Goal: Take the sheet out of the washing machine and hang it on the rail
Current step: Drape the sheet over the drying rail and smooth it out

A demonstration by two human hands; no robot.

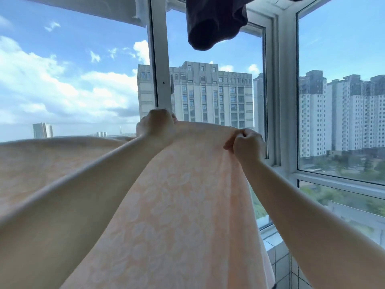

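A pale peach sheet with a white flower pattern hangs in front of me and spreads out to the left. My left hand grips its top edge near the middle of the view. My right hand pinches the same edge a little to the right and lower. Both arms are stretched out forward. The rail and the washing machine are out of sight.
A dark garment hangs overhead at the top middle. A white cloth hangs at the top left. White window frames stand close ahead, with a tiled sill at the lower right. Tall buildings lie beyond the glass.
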